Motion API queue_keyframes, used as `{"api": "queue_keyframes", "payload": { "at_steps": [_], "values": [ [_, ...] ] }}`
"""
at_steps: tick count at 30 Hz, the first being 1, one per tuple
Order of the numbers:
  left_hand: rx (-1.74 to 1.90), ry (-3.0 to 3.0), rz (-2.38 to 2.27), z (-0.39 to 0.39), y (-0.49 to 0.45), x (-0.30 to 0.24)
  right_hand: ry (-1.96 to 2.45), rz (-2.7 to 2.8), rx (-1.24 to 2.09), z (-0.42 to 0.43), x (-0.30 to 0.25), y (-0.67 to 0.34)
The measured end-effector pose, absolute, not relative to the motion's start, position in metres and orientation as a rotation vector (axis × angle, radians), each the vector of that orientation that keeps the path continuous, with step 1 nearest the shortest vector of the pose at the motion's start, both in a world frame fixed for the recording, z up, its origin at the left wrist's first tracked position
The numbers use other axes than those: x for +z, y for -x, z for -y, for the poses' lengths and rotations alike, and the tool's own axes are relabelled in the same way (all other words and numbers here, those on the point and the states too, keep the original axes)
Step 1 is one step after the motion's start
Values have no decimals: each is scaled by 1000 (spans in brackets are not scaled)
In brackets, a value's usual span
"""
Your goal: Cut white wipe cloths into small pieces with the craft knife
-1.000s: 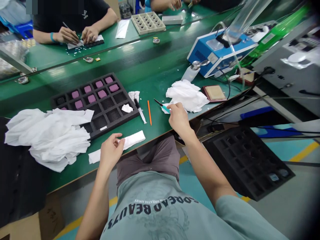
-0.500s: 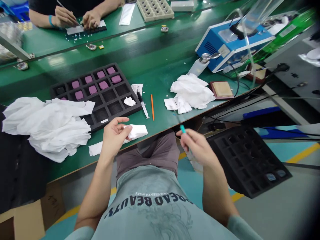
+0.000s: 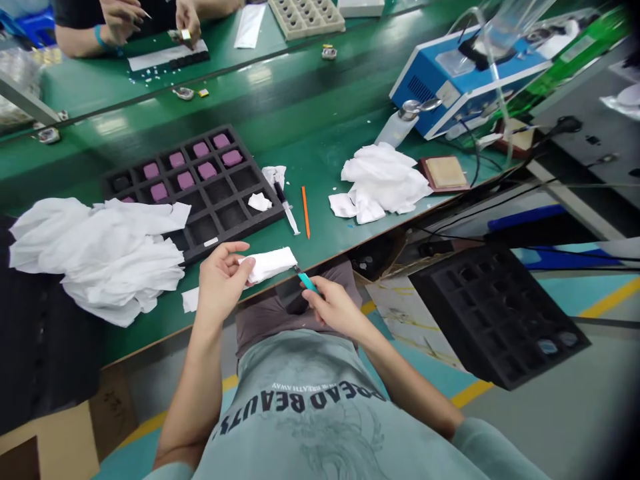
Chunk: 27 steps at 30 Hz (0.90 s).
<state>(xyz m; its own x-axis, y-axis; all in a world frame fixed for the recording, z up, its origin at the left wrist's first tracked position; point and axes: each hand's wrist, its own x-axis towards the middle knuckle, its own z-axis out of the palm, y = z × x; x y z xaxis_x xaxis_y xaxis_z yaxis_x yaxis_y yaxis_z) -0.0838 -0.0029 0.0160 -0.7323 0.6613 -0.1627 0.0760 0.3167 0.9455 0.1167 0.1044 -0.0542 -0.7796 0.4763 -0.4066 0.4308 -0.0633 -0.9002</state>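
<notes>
My left hand pinches one end of a folded white wipe at the table's front edge, thumb on top. In my right hand is a slim teal-handled tool, whose short dark tip is at the wipe's right end. I cannot tell whether the tip touches it, or what kind of tool it is. Another white wipe lies flat by my left wrist. Beyond my hands are an orange stick and a syringe.
A black compartment tray holds purple pieces. Crumpled white wipes lie on the left, with another heap on the right. Further right stand a pump bottle and a blue machine. A co-worker's hands are across the table.
My right hand has moved left, bringing the teal-handled tool to the wipe's right end. My left hand has shifted slightly left. The co-worker's hands have lifted from the white strip.
</notes>
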Motion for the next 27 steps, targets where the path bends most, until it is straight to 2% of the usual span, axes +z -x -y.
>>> {"api": "queue_keyframes", "payload": {
  "at_steps": [5,7,10,13,16,20,25,27],
  "values": [
    [695,-1017,-2605,20,87,9,1056,2126,1961,-101,-55,-118],
    [609,-1217,-2772,16,82,9,1040,2162,1894,-100,-55,-116],
    [713,-1591,-2660,0,71,-1,1019,2212,1780,-101,-54,-115],
    [628,-1759,-2426,-15,65,-19,1021,2239,1645,-102,-54,-115],
    [586,-1712,-2417,-18,68,-31,1058,2243,1556,-103,-57,-116],
    [708,-1594,-2295,-16,78,-24,1068,2331,1463,-105,-51,-114],
    [1113,-1202,-2257,-32,103,1,997,2531,1308,-114,-16,-107],
    [1253,-1156,-2064,-42,114,12,941,2591,1259,-117,1,-106]
  ]
}}
